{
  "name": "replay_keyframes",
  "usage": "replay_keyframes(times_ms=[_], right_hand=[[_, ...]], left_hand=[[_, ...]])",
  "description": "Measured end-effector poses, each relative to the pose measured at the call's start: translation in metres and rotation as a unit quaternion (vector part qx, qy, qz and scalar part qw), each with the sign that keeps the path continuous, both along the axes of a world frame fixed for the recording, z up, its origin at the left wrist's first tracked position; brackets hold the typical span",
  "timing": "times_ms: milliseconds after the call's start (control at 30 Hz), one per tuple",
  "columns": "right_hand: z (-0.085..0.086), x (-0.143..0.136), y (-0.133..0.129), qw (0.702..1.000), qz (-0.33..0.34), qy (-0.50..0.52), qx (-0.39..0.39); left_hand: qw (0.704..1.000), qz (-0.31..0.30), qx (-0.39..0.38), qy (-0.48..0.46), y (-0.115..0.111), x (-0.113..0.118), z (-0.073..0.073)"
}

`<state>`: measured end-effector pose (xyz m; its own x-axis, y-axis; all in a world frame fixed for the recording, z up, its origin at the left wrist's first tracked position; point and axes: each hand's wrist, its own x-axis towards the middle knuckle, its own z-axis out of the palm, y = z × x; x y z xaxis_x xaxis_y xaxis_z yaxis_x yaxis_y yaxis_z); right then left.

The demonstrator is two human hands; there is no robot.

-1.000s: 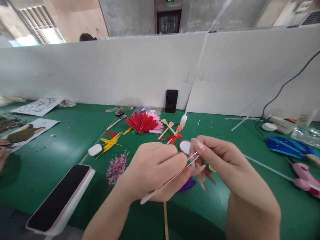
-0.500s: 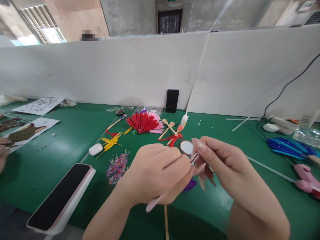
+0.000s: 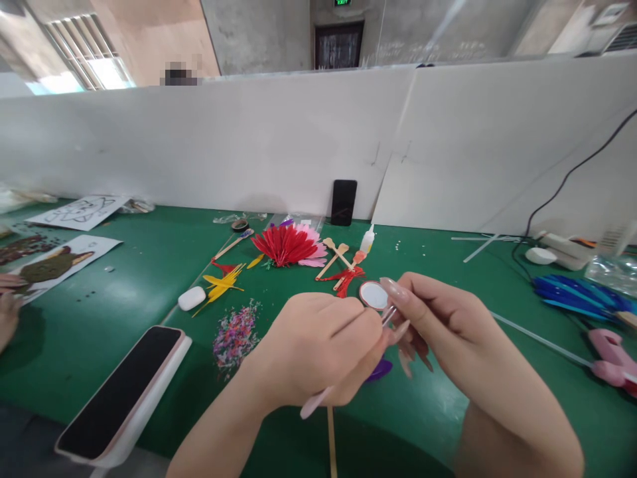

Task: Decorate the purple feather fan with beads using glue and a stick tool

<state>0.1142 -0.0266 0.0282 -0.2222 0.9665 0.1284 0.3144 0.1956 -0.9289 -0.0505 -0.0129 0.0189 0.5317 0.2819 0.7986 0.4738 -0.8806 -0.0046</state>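
My left hand (image 3: 326,348) is closed around a pair of tweezers; their pink end (image 3: 316,403) sticks out below the palm and the metal tips (image 3: 389,315) point toward my right hand. With thumb and fingers pinched right at those tips, my right hand (image 3: 432,315) meets the tweezers; whatever it pinches is too small or hidden to make out. Behind the fingers lies a white disc with a red rim (image 3: 372,295). Below the hands are a purple feather-like piece (image 3: 380,370), partly hidden, and a thin wooden stick (image 3: 332,441).
Red feathers (image 3: 283,245), yellow feathers (image 3: 221,284), crossed wooden sticks (image 3: 338,255), a glue bottle (image 3: 367,239) and dried flower bits (image 3: 236,337) lie ahead. A phone (image 3: 124,392) sits left; blue feathers (image 3: 572,295) and a pink glue gun (image 3: 614,358) right. Another person's hand (image 3: 7,309) is far left.
Both hands stay together at the tweezer tips, with only a slight shift. The pink end of the tweezers has swung a little to the right.
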Motion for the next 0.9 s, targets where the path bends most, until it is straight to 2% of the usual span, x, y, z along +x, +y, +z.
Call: replay_keyframes(times_ms=[600,767,900], right_hand=[[-0.0005,0.0036,-0.0005,1.000,0.026,0.017,-0.005],[0.0014,0.0036,-0.0013,0.999,0.034,0.030,-0.001],[0.0030,0.0028,-0.0021,0.998,0.041,0.050,-0.003]], left_hand=[[0.999,-0.007,-0.029,-0.028,-0.0005,-0.0002,-0.0027],[0.996,-0.037,-0.070,-0.044,0.0005,-0.0014,-0.0015],[0.984,-0.063,-0.144,-0.083,0.0004,-0.0005,0.0022]])
